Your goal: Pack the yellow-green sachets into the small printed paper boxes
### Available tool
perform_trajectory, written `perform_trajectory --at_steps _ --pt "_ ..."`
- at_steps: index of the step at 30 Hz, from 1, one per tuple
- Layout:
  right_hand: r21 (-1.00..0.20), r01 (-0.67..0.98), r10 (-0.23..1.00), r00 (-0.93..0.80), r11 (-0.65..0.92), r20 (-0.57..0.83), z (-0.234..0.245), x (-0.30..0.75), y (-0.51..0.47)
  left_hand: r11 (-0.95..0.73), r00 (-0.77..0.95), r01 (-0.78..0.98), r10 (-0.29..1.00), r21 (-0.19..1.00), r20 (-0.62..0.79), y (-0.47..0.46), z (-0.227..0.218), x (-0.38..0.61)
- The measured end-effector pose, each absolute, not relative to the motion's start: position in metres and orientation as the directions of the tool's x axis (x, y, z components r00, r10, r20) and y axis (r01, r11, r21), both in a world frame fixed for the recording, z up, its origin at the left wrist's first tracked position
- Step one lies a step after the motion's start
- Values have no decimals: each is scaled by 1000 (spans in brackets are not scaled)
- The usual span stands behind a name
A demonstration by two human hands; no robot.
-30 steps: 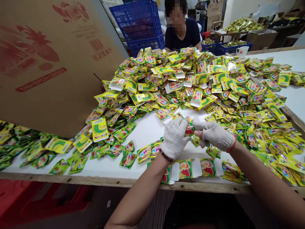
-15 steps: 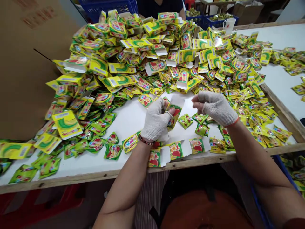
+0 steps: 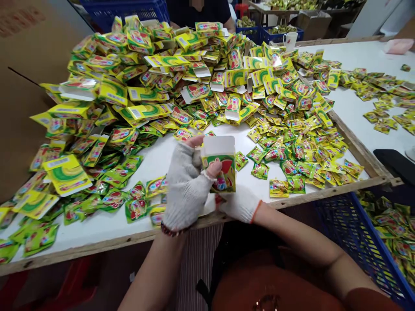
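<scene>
My left hand (image 3: 189, 185), in a white knit glove with bare fingertips, grips a small candy box (image 3: 227, 172). The box is green and yellow with a watermelon print, and its white flap stands up at the top. Below and behind it, my gloved right hand (image 3: 241, 203) reaches in at the table's front edge. Its fingers are mostly hidden by the box and my left hand; a bit of red print shows beside them. Small green candy packets (image 3: 260, 170) lie just right of the held box. Other yellow-green pieces lie partly covered left of my left hand.
A big heap of candy boxes (image 3: 191, 93) fills the table's back. Yellow packets (image 3: 319, 151) spread at right beside a wooden rail (image 3: 359, 147). A blue crate (image 3: 343, 229) of packets stands below right. A cardboard carton (image 3: 19, 116) is at left; a person (image 3: 201, 15) sits opposite.
My left hand has brought the box closer and more upright. My right hand has moved from above the packets down and left to the front edge, behind the box. The view has shifted right.
</scene>
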State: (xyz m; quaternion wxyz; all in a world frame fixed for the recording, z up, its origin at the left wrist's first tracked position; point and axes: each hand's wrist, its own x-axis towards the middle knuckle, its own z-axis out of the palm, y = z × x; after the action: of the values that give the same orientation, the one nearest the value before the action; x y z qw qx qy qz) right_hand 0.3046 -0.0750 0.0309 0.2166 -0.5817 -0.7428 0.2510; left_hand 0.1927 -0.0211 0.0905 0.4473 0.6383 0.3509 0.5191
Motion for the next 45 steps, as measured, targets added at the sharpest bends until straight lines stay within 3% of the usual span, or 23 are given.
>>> perform_trajectory --at_steps 3,7,11,15,22,25,28,30,35,37,40,45 --pt "-744 614 953 -287 264 102 31 305 -71 -394 79 55 918 918 389 -42 94 182" --pt "-805 573 988 -85 151 125 31 351 -94 -379 -68 71 921 923 384 -55 70 186" --pt "-902 395 959 142 173 246 23 387 -113 -186 141 -13 972 982 186 -65 28 216" --pt "-947 300 966 188 117 179 13 387 -117 -78 307 -3 949 997 75 -72 7 231" --pt "-829 526 957 87 192 277 29 381 -106 -267 391 177 903 947 181 -67 18 204" --pt "-811 560 972 41 169 231 36 381 -103 -166 362 114 925 980 114 -62 21 202" --pt "-902 419 985 82 104 151 35 380 -100 36 361 -90 933 995 -2 -57 23 205" --pt "-935 344 990 77 80 114 32 380 -100 69 385 -154 923 986 -4 -53 24 205" --pt "-741 618 947 -19 263 321 32 385 -104 -126 406 38 908 991 100 -50 33 195" --pt "-687 646 925 -80 332 372 37 386 -106 -167 446 61 887 984 123 -50 38 191" --pt "-676 652 931 -143 343 334 44 387 -107 -180 515 82 850 980 113 -47 45 187" --pt "-704 658 954 -80 268 289 49 385 -104 -202 586 134 806 970 87 -40 52 184"
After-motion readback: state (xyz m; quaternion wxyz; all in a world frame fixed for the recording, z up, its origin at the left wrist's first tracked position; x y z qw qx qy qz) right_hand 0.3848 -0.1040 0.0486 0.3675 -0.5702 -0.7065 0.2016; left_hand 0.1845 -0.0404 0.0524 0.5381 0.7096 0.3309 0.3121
